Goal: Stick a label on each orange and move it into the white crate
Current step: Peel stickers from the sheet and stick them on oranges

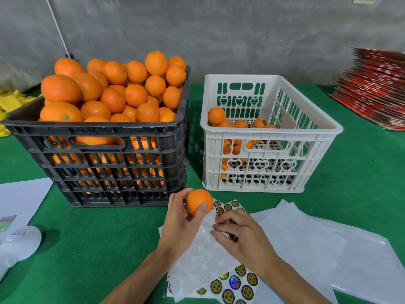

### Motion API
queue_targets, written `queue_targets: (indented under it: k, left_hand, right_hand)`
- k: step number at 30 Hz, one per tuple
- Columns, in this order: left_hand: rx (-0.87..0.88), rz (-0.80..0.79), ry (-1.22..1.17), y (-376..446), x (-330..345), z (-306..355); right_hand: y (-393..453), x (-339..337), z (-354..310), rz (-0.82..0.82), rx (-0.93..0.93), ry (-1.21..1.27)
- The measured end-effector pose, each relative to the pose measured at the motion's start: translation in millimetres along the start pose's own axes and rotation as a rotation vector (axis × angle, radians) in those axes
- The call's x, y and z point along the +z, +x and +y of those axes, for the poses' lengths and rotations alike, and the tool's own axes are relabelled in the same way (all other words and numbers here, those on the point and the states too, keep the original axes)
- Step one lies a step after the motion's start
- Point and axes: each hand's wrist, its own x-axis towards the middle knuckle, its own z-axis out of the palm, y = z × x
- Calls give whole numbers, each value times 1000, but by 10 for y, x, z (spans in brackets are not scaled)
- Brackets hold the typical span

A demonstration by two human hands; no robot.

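You hold one orange while picking at the label sheet.
Your left hand grips the orange with curled fingers, just above the label sheet at the table's near edge. Your right hand rests on the sheet, fingers curled and pinching at a label. The white crate, holding a few labelled oranges, stands beyond, beside the full black crate.
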Motion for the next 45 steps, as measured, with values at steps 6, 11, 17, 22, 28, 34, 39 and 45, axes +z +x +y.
queue_targets:
  k: [6,11,17,22,28,34,39,45]
  left_hand:
    - [-3,-8,20,9,9,-13]
    - [-12,-18,31,7,-1,-20]
    - [-40,-43,-3,6,-28,92]
    - [-24,-26,-189,30,-135,544]
    - [33,-22,-418,157,-225,1188]
    - [84,32,-301,376,-325,1678]
    - [216,4,-123,756,-398,2055]
    - [339,101,366,1830,-802,2171]
  right_hand:
    - [41,-17,18,2,180,189]
    - [54,-28,48,-28,313,344]
    - [320,-287,27,193,485,422]
    - [707,-493,-405,365,207,76]
    - [924,-760,-688,386,44,374]
    - [1034,-1151,-736,296,-106,87]
    - [1379,-1262,-862,349,39,130]
    - [1756,-1290,-964,415,79,297]
